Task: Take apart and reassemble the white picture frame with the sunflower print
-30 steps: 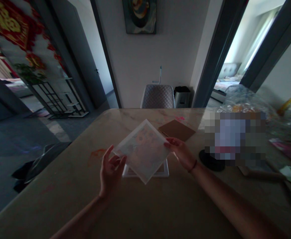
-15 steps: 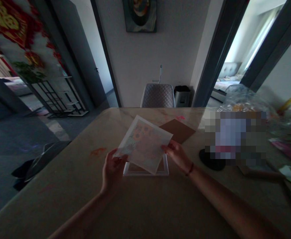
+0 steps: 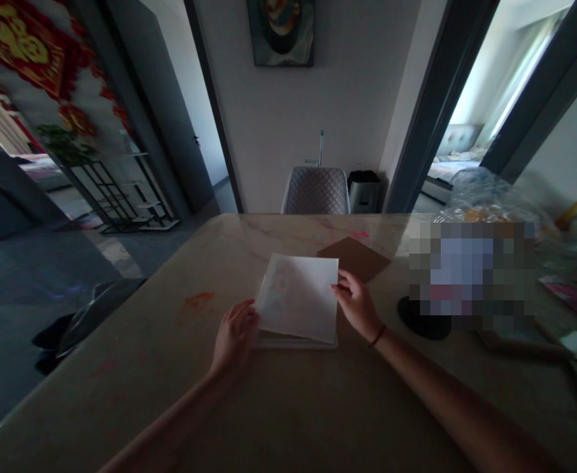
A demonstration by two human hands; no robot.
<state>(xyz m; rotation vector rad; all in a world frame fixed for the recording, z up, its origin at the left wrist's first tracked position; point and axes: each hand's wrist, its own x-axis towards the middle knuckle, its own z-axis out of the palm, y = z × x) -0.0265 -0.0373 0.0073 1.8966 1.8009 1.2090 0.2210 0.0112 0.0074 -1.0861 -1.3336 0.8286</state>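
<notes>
I count two hands of my own, my left hand [image 3: 235, 336] and my right hand [image 3: 357, 303], and one bracelet [image 3: 378, 336]. On the one table [image 3: 160, 374] lie one sheet of paper [image 3: 298, 299], one white frame [image 3: 296, 343] and one brown card [image 3: 355, 257]. Beyond it I see one chair [image 3: 317, 190], one bin [image 3: 365, 194] and one painting [image 3: 281, 33].

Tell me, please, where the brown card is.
In the head view, the brown card lies on the table, just beyond the right hand and the pale sheet.

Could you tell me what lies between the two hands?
The head view shows a translucent sheet on a white frame between the left hand and right hand.
</notes>
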